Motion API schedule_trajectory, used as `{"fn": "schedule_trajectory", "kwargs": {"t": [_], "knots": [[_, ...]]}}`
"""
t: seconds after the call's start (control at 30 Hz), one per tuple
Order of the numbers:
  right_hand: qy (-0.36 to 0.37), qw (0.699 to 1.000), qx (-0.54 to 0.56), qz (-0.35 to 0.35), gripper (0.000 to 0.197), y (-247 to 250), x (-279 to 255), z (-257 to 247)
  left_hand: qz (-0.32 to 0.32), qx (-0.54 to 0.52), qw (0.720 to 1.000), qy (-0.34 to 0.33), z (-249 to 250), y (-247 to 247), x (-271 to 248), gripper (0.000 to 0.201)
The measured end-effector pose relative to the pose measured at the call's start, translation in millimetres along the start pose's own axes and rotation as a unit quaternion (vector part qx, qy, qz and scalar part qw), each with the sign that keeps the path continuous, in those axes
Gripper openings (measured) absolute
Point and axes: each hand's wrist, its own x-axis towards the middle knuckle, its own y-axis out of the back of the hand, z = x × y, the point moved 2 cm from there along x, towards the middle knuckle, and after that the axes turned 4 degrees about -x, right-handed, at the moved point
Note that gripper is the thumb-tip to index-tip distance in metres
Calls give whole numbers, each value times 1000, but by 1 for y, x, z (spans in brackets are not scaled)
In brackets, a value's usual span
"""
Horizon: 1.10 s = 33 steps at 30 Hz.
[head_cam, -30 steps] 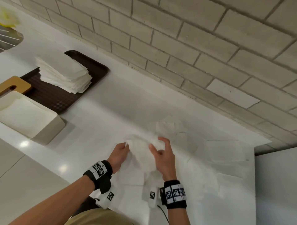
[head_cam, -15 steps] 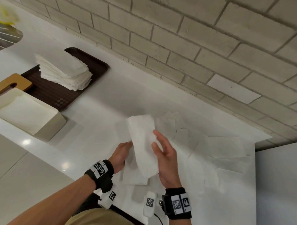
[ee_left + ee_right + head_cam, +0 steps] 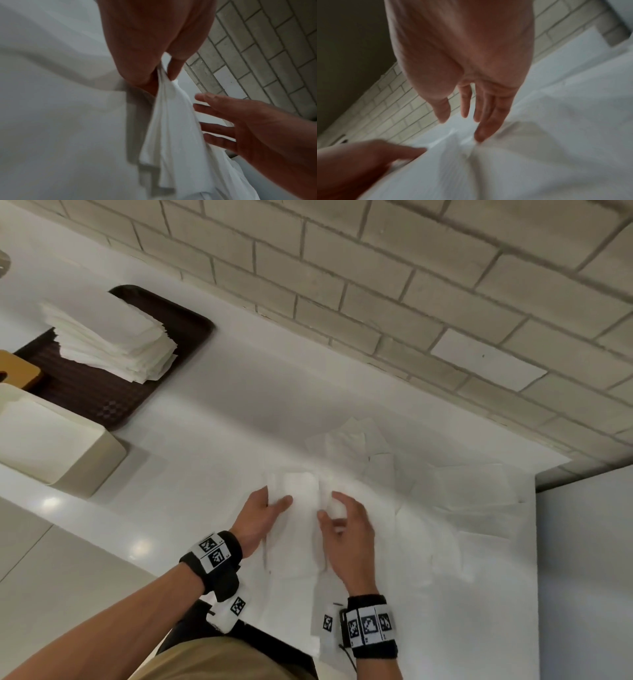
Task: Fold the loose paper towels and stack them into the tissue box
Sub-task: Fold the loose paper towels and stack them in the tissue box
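In the head view a white paper towel (image 3: 301, 505) hangs low over the counter between my hands. My left hand (image 3: 274, 503) pinches its left edge; the left wrist view shows thumb and fingers of that left hand (image 3: 164, 75) closed on the bunched towel (image 3: 173, 128). My right hand (image 3: 334, 508) is at the towel's right edge with straight, spread fingers; seen from the wrist, this right hand (image 3: 462, 119) grips nothing. The cream tissue box (image 3: 85, 470) stands at the far left, holding folded towels. More loose towels (image 3: 455, 491) lie on the counter to the right.
A dark brown tray (image 3: 113, 402) behind the box carries a tall stack of folded towels (image 3: 109, 344). A wooden lid (image 3: 17, 368) lies at the left edge. A brick wall (image 3: 376, 285) runs along the back. The counter ends at the right (image 3: 534, 542).
The towel, held upright in the air half a second ago, has come down toward the counter. My right hand has let go and spread its fingers; the left still pinches it.
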Motion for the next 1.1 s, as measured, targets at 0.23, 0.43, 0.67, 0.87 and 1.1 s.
{"fn": "schedule_trajectory", "kwargs": {"t": [0.23, 0.43, 0.67, 0.87, 1.1], "knots": [[-112, 960, -256, -37, 72, 42, 49, 45, 34, 115, 991, -64, 9, 25, 6, 33], [-54, 963, -256, -62, 90, 46, 68, 51, 55, 142, 985, -77, 21, 33, 10, 24], [-27, 934, -308, -179, 47, 52, 83, 34, 61, 166, 982, -69, 20, 32, 12, 21], [43, 931, -94, -351, 36, 97, 45, -37, 16, 174, 980, -99, 30, 24, 12, 20], [129, 930, -52, -340, 40, 59, 75, -87, -66, 84, 993, -44, 39, -7, 12, 37]]}}
